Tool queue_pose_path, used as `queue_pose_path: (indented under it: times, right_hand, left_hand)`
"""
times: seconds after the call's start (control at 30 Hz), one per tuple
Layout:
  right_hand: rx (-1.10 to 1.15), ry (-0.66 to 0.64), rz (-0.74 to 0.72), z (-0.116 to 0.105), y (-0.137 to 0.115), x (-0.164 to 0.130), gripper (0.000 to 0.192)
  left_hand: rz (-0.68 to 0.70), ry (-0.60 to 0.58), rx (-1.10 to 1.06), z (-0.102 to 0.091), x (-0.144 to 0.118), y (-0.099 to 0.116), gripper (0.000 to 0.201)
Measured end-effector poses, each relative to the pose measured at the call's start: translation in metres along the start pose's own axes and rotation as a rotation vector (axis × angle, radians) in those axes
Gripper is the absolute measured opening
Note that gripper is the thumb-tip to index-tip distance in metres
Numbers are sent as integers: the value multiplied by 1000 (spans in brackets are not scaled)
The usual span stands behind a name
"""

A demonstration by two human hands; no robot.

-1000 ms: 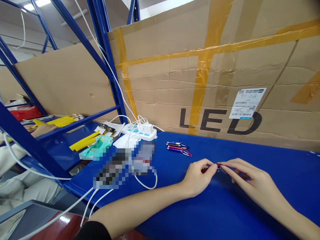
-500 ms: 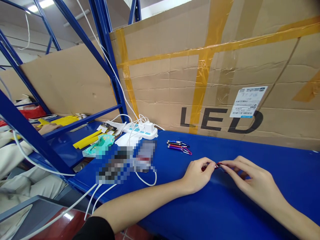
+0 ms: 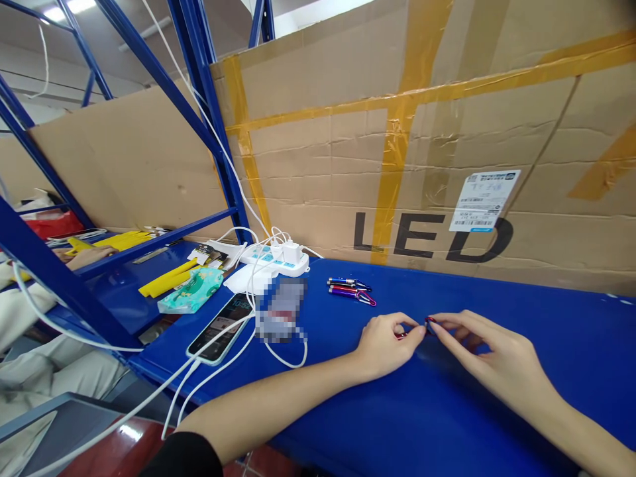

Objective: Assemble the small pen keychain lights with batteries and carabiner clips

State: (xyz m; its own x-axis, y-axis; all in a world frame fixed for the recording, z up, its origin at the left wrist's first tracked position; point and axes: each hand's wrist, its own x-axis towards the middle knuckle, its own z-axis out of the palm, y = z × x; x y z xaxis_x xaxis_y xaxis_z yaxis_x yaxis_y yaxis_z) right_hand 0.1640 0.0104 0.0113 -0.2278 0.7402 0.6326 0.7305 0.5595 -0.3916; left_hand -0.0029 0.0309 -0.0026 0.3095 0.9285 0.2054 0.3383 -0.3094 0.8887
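Note:
My left hand [image 3: 383, 346] is closed around a small red keychain flashlight [image 3: 401, 336], most of it hidden by the fingers. From the right, the thumb and forefinger of my right hand [image 3: 489, 348] pinch the small red and dark end piece [image 3: 430, 322], which looks like its clip. Both hands meet just above the blue tabletop [image 3: 447, 411]. Beyond them lie several similar slim metal keychain flashlights with carabiner clips, among them a blue one [image 3: 342, 282] and a purple one [image 3: 344, 291].
Left of my hands are a phone [image 3: 218, 334], a blurred-out device [image 3: 282, 308], white cables and a power strip [image 3: 293, 264]. A teal packet [image 3: 191, 291] and yellow tubes [image 3: 166, 281] lie farther left, near another person's hand [image 3: 92, 257]. Cardboard [image 3: 318, 165] walls the back.
The view has shifted slightly to the right. Around the red piece, my fingers have changed position a little, and the clip end now stands more upright between the fingertips.

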Motion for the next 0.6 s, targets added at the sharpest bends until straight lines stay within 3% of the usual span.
queue_pose_path:
  times: [0.17,0.4,0.6]
  right_hand:
    - [44,2,87,0,0,1,30]
    - [66,37,98,-5,-3,5,33]
    - [43,36,101,-4,2,6,35]
  left_hand:
    - [5,-37,-164,-1,1,-1,26]
    - [-32,-22,-391,0,5,-3,14]
    - [4,94,-420,0,8,-7,15]
